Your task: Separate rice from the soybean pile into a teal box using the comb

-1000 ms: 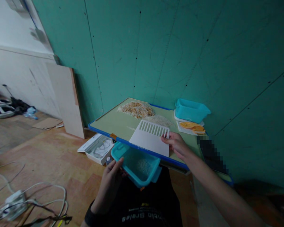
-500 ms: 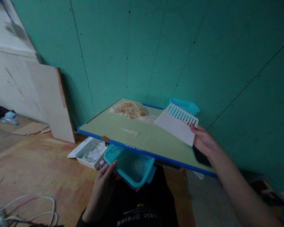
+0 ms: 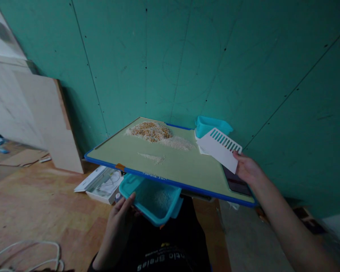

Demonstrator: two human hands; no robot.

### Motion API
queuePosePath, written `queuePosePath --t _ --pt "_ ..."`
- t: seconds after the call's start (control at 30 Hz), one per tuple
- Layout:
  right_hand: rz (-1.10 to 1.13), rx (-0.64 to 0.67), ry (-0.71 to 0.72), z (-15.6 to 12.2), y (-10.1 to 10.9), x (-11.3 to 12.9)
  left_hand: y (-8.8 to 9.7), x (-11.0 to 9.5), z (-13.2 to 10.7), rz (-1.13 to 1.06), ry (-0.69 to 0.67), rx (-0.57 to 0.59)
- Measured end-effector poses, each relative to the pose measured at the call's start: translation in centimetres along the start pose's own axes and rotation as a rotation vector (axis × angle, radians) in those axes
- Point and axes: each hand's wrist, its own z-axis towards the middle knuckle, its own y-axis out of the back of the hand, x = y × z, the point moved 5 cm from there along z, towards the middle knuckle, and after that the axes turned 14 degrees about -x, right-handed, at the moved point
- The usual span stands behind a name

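My left hand (image 3: 121,215) grips the near left rim of a blue plastic bin (image 3: 150,202), which sits under the table's front edge and has a layer of pale grains inside. In my right hand (image 3: 248,168) is a white slotted scraper (image 3: 219,150), held by its corner above the right part of the green-topped table (image 3: 184,170). A heap of yellow kernels (image 3: 150,131) mixed with pale grains lies at the back left. Beside it spreads a patch of pale grains (image 3: 177,142), and a thin streak of grains (image 3: 154,158) lies nearer the front.
A second blue bin (image 3: 214,124) stands at the back right against the green wall (image 3: 124,68). A dark tablet (image 3: 235,183) lies on the table's right end. On the floor are an open white box (image 3: 104,185) and a cable (image 3: 42,243); a board (image 3: 49,117) leans at left.
The scraper has shifted right and slightly down relative to the table, uncovering more of the rear bin and a white item beneath it. My left hand still holds the front bin.
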Motion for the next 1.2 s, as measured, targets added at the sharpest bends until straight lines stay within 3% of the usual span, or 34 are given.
queuePosePath --t 0.13,0.37,0.6,0.87,1.2 --pt "0.014 0.031 0.082 -2.0 -1.9 -0.1 0.2 -0.1 0.2 -0.012 -0.017 -0.007" --pt "-0.076 0.245 0.226 -7.5 -8.0 -3.0 0.4 -0.4 0.5 -0.021 -0.043 0.036" --pt "-0.138 0.246 0.402 -7.8 -10.7 -4.5 0.8 -0.6 0.8 -0.021 -0.037 -0.011" --pt "-0.148 0.316 0.306 -8.2 -14.8 -6.2 0.3 -1.4 0.1 -0.031 -0.063 0.025" --pt "-0.164 0.357 0.219 -9.9 -16.7 -6.6 0.1 -1.2 0.7 -0.014 -0.070 -0.002"
